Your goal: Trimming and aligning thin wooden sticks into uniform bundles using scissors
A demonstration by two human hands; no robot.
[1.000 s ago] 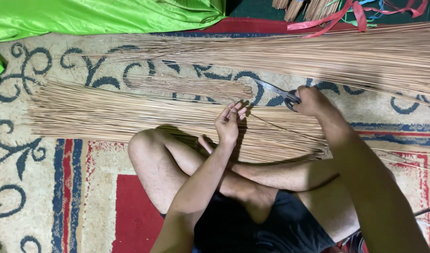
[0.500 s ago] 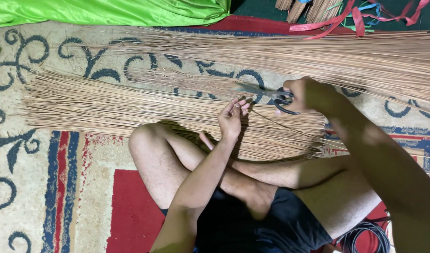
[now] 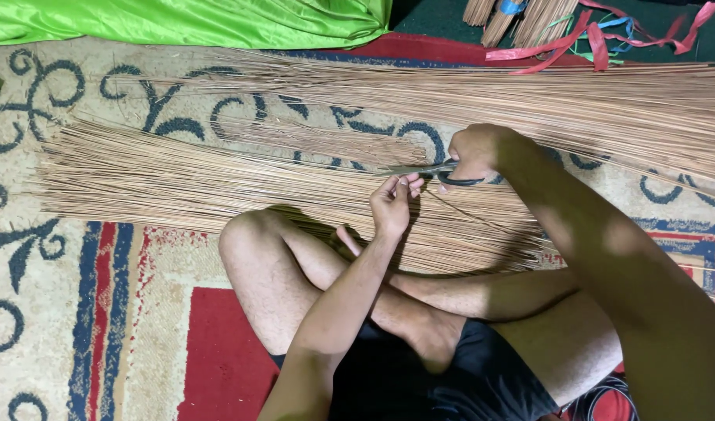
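The right hand (image 3: 482, 152) is closed through the black loop handles of a pair of scissors (image 3: 427, 169), the thin metal blades pointing left. Just beside the blades, the left hand (image 3: 392, 204) pinches one thin, stiff stick (image 3: 459, 212) between its fingertips. Both hover over a flat spread of pale straw-coloured sticks (image 3: 178, 179) lying across the middle of the patterned woven rug (image 3: 77, 312). Shiny green cloth (image 3: 186, 19) bunches along the rug's far edge.

We're in a home doubling as a craft spot: patterned carpet (image 3: 77, 312) on the floor, thin stick piles (image 3: 178, 175) mid-frame, tied bundles (image 3: 521, 15) w/ ribbons (image 3: 607, 39) upper right, green cloth (image 3: 186, 19) upper left.
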